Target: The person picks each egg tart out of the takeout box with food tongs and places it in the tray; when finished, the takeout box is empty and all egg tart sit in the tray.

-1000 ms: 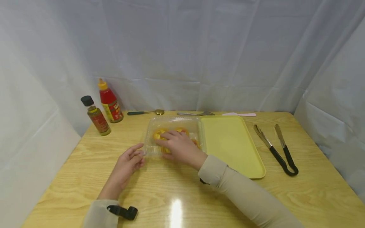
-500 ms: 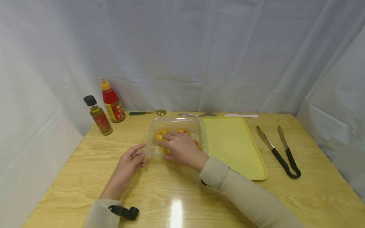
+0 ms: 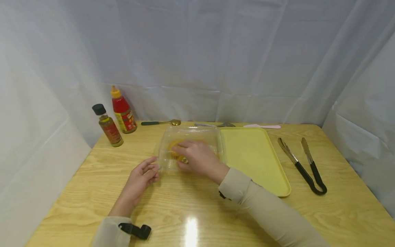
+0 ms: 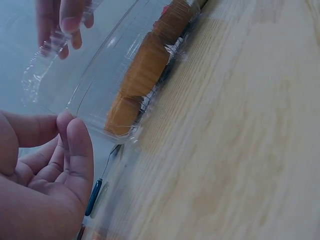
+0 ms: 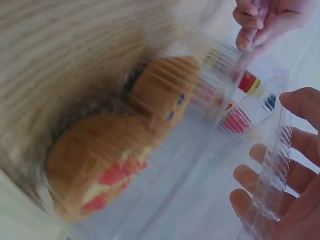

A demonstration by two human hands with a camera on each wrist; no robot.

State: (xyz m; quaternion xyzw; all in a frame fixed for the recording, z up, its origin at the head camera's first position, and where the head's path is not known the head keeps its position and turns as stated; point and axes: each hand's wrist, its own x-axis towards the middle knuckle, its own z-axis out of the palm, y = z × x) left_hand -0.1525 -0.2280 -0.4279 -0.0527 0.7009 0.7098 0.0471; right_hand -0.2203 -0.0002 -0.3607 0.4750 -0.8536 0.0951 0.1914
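Pinching a corner of the box [image 3: 200, 133] with the left hand [image 3: 141, 178], loosely gripped the lid [image 5: 212, 192] with the right hand [image 3: 199, 156] — just dimmed the buns [image 4: 142, 70] inside, probably by shifting it.

Wooden table [image 3: 77, 192] under container [image 3: 191, 133], tray [image 3: 250, 154], tongs [image 3: 308, 177]

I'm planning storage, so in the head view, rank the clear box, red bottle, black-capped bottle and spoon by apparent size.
Largest to smallest:
clear box
red bottle
black-capped bottle
spoon
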